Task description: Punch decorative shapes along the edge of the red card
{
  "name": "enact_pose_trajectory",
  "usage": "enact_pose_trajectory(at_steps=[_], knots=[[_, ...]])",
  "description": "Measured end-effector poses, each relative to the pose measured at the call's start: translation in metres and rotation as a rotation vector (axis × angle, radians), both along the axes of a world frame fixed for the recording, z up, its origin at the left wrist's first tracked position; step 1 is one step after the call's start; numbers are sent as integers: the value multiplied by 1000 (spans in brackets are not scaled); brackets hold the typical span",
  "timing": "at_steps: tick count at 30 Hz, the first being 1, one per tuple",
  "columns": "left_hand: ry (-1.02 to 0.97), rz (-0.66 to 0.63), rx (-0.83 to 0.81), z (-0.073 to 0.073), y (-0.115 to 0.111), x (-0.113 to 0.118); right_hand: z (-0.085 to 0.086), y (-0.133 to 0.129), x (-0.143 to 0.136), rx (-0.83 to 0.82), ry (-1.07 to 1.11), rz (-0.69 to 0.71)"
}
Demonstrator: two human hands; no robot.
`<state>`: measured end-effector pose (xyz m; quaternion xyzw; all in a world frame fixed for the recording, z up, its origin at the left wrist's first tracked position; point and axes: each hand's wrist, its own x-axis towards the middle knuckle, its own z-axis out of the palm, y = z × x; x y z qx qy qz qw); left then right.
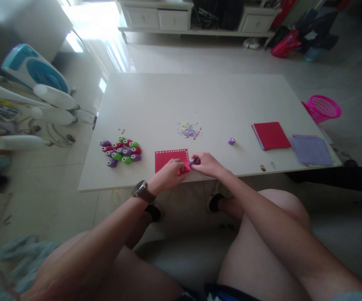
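A red sheet of paper (165,158) lies at the table's near edge, with a row of small punched holes along its top and upper right side. My left hand (175,170), a watch on its wrist, is closed on the lower right part of the sheet. Between the fingers of my right hand (206,164) is a small purple craft punch (193,161), set against the sheet's right edge. The paper inside the punch is hidden. Beyond the sheet lies a heap of tiny purple, yellow and red paper cut-outs (188,129).
Several purple, green and red punches (120,151) are grouped at left. Another purple punch (231,141) stands to the right. Farther right are a stack of red paper (271,135) and purple sheets (311,149). A pink basket (323,109) stands beyond the white table (155,96).
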<state>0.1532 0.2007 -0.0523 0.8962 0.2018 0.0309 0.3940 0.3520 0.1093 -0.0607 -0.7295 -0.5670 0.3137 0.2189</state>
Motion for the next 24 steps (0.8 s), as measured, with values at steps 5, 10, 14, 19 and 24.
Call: enact_pose_trajectory(at_steps=[5, 10, 14, 19, 24], knots=[[0, -50, 53, 3, -2, 0, -5, -1, 2, 37, 20, 64], [41, -102, 130, 4, -5, -2, -6, -1, 3, 58, -45, 94], [68, -123, 156, -1, -5, -5, -6, -1, 4, 63, -55, 103], [59, -99, 151, -9, -3, -9, -10, -1, 6, 80, -53, 115], [64, -88, 184, -12, -3, -10, -10, -2, 5, 73, -10, 123]])
